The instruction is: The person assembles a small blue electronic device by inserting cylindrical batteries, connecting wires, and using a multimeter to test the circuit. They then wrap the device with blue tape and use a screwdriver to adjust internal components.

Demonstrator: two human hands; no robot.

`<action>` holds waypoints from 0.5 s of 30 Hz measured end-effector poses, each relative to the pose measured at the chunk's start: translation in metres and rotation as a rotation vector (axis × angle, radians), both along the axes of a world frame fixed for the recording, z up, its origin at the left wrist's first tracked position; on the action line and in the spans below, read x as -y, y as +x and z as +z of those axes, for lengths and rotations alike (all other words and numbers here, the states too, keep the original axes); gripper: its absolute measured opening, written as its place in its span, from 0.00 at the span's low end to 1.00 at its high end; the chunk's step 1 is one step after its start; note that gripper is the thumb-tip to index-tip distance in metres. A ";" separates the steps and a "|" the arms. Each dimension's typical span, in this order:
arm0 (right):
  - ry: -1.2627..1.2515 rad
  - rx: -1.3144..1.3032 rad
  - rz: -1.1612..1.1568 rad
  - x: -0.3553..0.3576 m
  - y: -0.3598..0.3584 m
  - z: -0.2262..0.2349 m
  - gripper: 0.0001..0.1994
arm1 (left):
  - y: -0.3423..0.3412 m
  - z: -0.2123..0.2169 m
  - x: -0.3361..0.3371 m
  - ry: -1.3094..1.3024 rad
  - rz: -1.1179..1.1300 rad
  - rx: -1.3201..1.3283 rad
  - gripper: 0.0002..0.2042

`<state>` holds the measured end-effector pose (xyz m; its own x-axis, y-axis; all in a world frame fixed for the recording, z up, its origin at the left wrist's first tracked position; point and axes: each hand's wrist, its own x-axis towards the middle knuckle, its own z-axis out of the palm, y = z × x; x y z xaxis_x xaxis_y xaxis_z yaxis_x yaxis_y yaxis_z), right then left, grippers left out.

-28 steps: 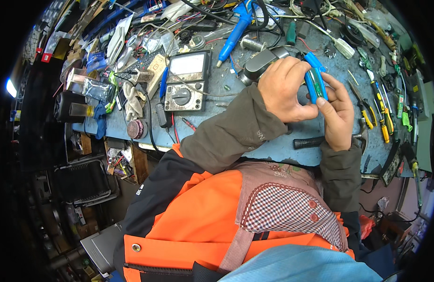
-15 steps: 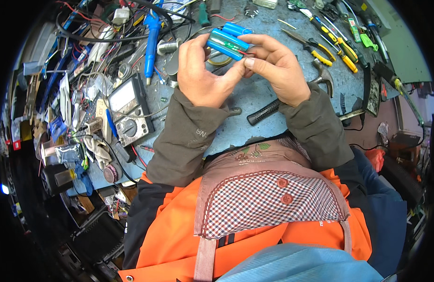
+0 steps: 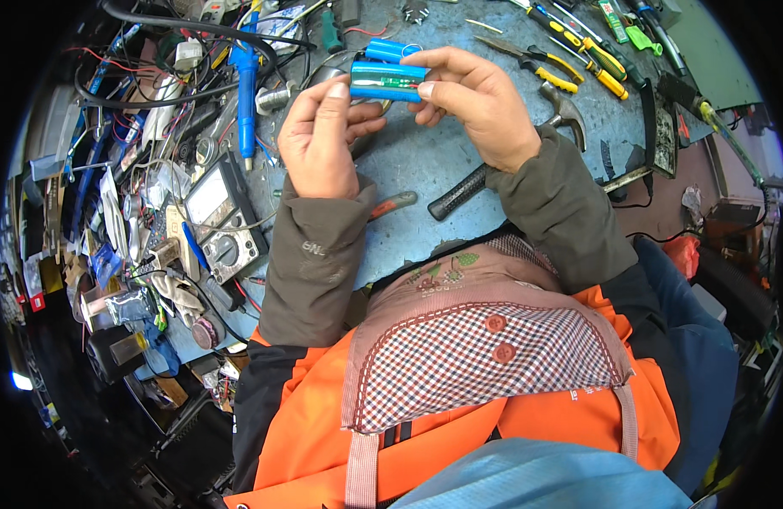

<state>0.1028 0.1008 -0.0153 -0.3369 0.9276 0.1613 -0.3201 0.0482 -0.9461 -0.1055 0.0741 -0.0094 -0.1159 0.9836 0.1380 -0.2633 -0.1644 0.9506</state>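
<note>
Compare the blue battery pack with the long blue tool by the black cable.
The battery pack is held up in the right hand; the blue tool lies on the bench. The pack is short and shows a green board; the tool is longer, with a narrow tip. Both are blue.

Bright, fairly even light is falling across the counter [image 3: 429,161], whose bluish top is showing a pale sheen near its front edge. The lower left is sinking into deep shadow, where details are getting lost, while a small white glare spot [image 3: 20,381] is burning out at the left rim. The battery pack [image 3: 384,82] is coming through reasonably sharp. Fisheye distortion is bending outer edges, and black vignetting is swallowing the corners.
</note>
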 end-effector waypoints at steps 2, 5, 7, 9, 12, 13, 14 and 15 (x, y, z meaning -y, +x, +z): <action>0.005 0.026 0.008 0.003 -0.001 0.001 0.17 | -0.010 -0.001 -0.002 -0.068 -0.039 0.124 0.10; 0.017 0.032 0.036 0.003 -0.001 0.000 0.17 | -0.022 -0.010 -0.009 -0.100 -0.128 0.228 0.09; 0.000 0.025 0.042 0.003 -0.002 0.001 0.17 | -0.024 -0.013 -0.011 -0.115 -0.183 0.278 0.08; -0.031 -0.001 0.066 0.002 -0.001 0.001 0.17 | -0.028 -0.013 -0.014 -0.174 -0.264 0.386 0.11; -0.069 -0.037 0.112 0.001 0.003 0.003 0.18 | -0.027 -0.011 -0.014 -0.235 -0.448 0.531 0.17; -0.068 -0.036 0.117 0.002 0.003 0.004 0.18 | -0.026 -0.010 -0.013 -0.254 -0.517 0.573 0.20; -0.067 -0.035 0.123 0.003 0.003 0.005 0.18 | -0.025 -0.009 -0.012 -0.274 -0.587 0.615 0.22; -0.056 -0.041 0.137 0.003 0.004 0.004 0.18 | -0.024 -0.009 -0.012 -0.257 -0.630 0.607 0.23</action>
<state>0.1066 0.0976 -0.0113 -0.4550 0.8814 0.1268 -0.3589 -0.0512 -0.9320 -0.1296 0.0858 -0.0183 0.4724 0.8814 -0.0034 -0.6994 0.3772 0.6071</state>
